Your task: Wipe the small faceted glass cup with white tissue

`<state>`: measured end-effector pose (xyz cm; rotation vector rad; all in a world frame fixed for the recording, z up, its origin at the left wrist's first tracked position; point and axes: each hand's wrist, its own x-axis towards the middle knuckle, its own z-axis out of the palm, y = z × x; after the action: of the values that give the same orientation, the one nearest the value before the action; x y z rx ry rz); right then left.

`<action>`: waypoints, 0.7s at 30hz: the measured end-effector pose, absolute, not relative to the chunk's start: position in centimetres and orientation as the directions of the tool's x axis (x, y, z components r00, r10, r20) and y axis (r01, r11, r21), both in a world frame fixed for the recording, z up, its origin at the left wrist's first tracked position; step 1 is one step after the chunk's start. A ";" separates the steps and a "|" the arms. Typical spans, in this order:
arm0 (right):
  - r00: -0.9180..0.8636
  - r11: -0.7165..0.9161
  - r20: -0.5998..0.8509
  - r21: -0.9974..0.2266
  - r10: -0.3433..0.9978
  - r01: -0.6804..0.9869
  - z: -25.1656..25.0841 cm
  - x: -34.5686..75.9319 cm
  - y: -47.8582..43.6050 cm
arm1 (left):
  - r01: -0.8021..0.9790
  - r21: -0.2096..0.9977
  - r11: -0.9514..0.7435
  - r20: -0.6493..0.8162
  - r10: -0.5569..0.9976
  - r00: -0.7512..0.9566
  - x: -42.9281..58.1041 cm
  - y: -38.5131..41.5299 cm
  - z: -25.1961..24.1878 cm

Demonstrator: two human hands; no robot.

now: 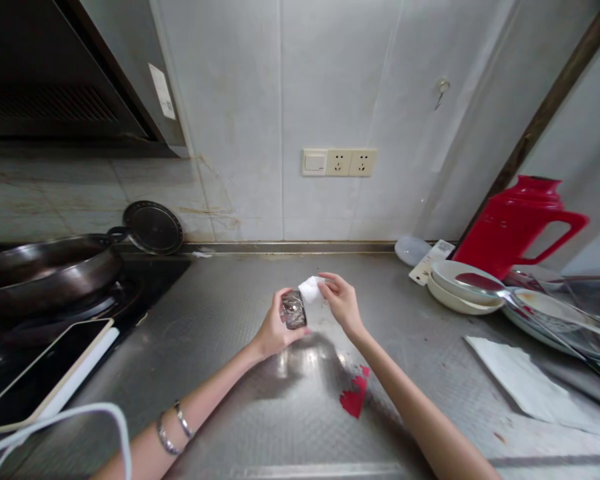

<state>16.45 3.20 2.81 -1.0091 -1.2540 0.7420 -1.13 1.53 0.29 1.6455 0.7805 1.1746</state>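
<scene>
In the head view, my left hand (275, 330) is closed round a small dark see-through container (293, 309), which looks like a little jar held on its side above the steel countertop (220, 347). My right hand (343, 300) pinches a crumpled white tissue (310, 290) between thumb and fingers. The tissue is at the jar's upper right edge; whether it touches the rim or goes inside, I cannot tell. What the jar contains is too small to make out. Torn red scraps (354, 395) lie on the counter below my hands.
At left a steel pan (50, 270) sits on the black stove, with a phone (45, 373) and white cable (93, 408) in front. At right stand a red thermos jug (517, 223), stacked bowls (463, 303), plates, and a folded white paper (525, 380). Wall sockets (350, 163) are behind.
</scene>
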 end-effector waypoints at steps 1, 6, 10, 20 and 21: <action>0.192 0.421 0.436 -0.900 0.879 0.115 2.8 16.6 3.3 | -0.027 0.935 -0.353 0.341 0.878 0.335 -1.2 1.6 0.3; 0.156 0.443 0.479 -0.870 0.864 0.217 2.4 16.7 3.3 | -0.021 0.936 -0.352 0.339 0.881 0.331 -1.2 1.5 0.4; 0.127 0.418 0.450 -0.882 0.884 0.219 1.9 15.7 2.9 | -0.004 0.928 -0.373 0.352 0.871 0.342 -1.2 1.4 0.4; 0.035 0.235 0.233 -0.971 0.972 -0.040 1.3 14.6 2.8 | -0.031 0.925 -0.378 0.365 0.866 0.343 -1.0 1.1 0.5; -0.006 0.203 0.204 -0.977 0.979 -0.070 1.3 14.8 2.9 | -0.042 0.925 -0.377 0.367 0.862 0.349 -1.1 1.0 0.6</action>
<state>14.79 2.93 1.34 -1.0016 -1.2583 1.0987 -1.05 1.05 0.61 1.6547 0.7457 1.1841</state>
